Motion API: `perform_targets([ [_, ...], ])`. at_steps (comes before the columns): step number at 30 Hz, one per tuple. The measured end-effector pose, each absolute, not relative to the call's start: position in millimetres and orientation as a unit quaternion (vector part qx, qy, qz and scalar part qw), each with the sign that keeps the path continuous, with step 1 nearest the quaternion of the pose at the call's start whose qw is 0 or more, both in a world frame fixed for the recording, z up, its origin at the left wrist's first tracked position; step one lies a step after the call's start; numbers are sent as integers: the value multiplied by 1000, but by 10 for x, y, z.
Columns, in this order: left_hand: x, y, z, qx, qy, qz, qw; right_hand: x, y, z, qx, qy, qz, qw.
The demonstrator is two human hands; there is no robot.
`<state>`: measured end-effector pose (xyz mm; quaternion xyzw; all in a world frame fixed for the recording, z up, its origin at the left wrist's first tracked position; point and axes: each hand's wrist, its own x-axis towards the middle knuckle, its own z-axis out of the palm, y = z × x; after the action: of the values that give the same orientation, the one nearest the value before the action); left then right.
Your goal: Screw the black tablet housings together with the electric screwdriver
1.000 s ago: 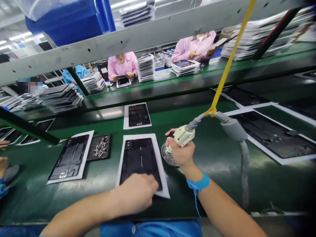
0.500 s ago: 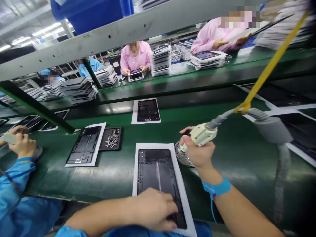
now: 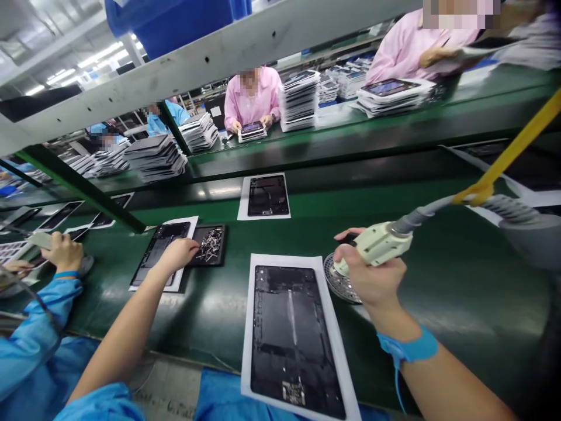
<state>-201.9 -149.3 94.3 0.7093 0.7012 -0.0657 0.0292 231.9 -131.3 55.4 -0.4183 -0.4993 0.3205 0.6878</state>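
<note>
My left hand (image 3: 179,254) reaches across a black tablet housing on white paper (image 3: 151,257) to a dark tray (image 3: 221,244) of small metal pieces (image 3: 210,244). Its fingers are bent together at the tray's left edge; what they pinch, if anything, is hidden. My right hand (image 3: 377,275) wraps round a cream corded hand tool (image 3: 381,242), whose front end points at a round perforated metal disc (image 3: 339,283). Between my arms lies another black tablet housing (image 3: 293,327) on a white sheet (image 3: 248,356), at the table's front edge.
Another housing (image 3: 268,196) lies farther back on the green table (image 3: 210,316). A yellow strap (image 3: 521,140) holds up the tool's cable and grey hose. A co-worker's hand (image 3: 63,254) holds a similar tool at left. Paper stacks (image 3: 300,102) and people in pink stand beyond the green bench.
My left hand has left the lower part of the near housing and moved left to the tray. My right hand keeps the tool over the disc. The view has shifted slightly.
</note>
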Motion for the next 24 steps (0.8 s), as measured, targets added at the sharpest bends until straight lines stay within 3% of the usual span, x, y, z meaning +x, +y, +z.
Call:
perform_targets([
  [7,-1711,-1492,773,743,668,-19,32,2324,-1304,510,-414,-500,324,688],
  [16,-1322,-1361,752,706,698,-110,-37,2334,-1324,524,-426,-508,321,677],
  [24,-1471,-1565,1020,756,636,153,19,2313,-1326,585,-425,-501,315,685],
])
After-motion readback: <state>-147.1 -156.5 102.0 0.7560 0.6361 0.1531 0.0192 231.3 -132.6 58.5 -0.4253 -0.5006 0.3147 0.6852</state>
